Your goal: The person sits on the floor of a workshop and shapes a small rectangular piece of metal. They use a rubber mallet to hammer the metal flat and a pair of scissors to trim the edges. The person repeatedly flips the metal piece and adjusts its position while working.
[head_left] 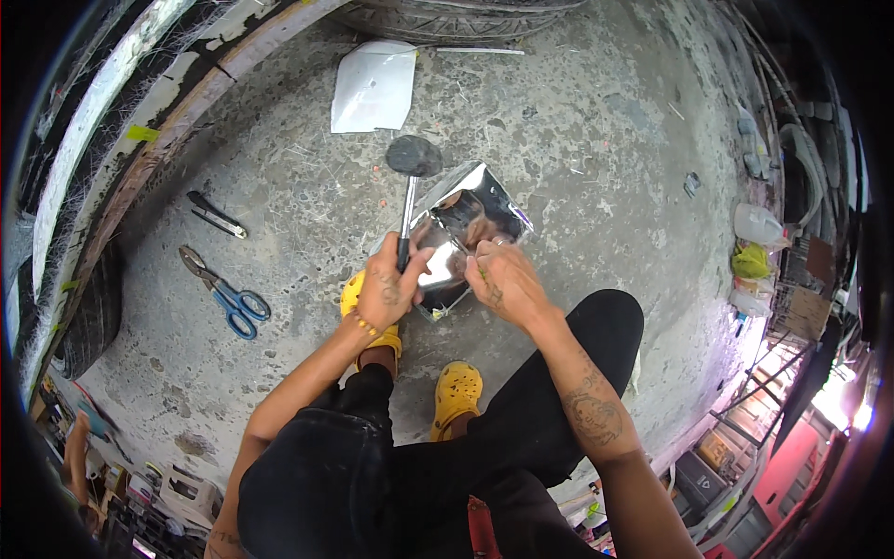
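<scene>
My left hand (384, 284) is closed around the black grip of a rubber mallet (414, 156). The mallet has a dark, rounded head and a silver shaft, and it points away from me. Between my hands lies a shiny, mirror-like metal sheet (482, 200), bent into angled faces. My right hand (510, 282) is closed at the sheet's right edge, with its fingers curled against the metal. Its fingertips are partly hidden. The left hand's thumb and fingers are close to the sheet's left side.
Blue-handled snips (228, 296) and a black utility knife (218, 216) lie on the concrete floor to the left. A pale sheet (374, 88) lies farther ahead, near a tire (456, 19). Plastic jugs (759, 225) stand along the right. My yellow clogs (457, 391) are just below the metal.
</scene>
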Action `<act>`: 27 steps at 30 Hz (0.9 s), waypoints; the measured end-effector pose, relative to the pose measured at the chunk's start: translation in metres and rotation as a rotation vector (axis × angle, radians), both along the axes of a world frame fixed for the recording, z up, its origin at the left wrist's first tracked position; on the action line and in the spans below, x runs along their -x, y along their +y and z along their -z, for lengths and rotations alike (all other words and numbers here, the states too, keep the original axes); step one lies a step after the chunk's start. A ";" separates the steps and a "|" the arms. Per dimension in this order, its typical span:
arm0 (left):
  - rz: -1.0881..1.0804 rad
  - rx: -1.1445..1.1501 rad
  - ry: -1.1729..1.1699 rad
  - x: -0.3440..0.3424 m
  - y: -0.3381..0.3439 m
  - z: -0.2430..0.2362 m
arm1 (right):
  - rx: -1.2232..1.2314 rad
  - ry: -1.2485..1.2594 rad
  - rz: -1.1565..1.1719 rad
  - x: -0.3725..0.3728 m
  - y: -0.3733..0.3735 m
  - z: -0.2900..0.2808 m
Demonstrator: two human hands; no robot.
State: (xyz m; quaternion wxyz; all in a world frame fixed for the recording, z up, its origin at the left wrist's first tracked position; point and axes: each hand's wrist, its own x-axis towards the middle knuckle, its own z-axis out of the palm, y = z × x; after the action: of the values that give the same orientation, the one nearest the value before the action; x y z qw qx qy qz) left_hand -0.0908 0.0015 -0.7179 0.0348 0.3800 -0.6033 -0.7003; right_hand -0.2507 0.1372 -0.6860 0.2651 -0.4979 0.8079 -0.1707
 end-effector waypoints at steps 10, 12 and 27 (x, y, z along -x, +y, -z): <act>0.527 0.003 -0.089 -0.037 -0.054 -0.032 | -0.053 -0.106 0.144 -0.016 0.003 0.000; 0.419 -0.032 -0.081 -0.032 -0.058 -0.043 | -0.057 -0.125 0.162 -0.013 0.001 -0.002; 0.068 0.189 -0.030 -0.026 -0.055 -0.061 | -0.077 -0.104 0.186 -0.016 0.018 0.014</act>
State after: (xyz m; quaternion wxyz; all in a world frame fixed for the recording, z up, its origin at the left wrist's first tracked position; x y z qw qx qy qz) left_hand -0.0646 -0.0532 -0.6568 0.0376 0.3648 -0.6796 -0.6354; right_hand -0.2345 0.1549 -0.6997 0.3086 -0.4007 0.8416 -0.1893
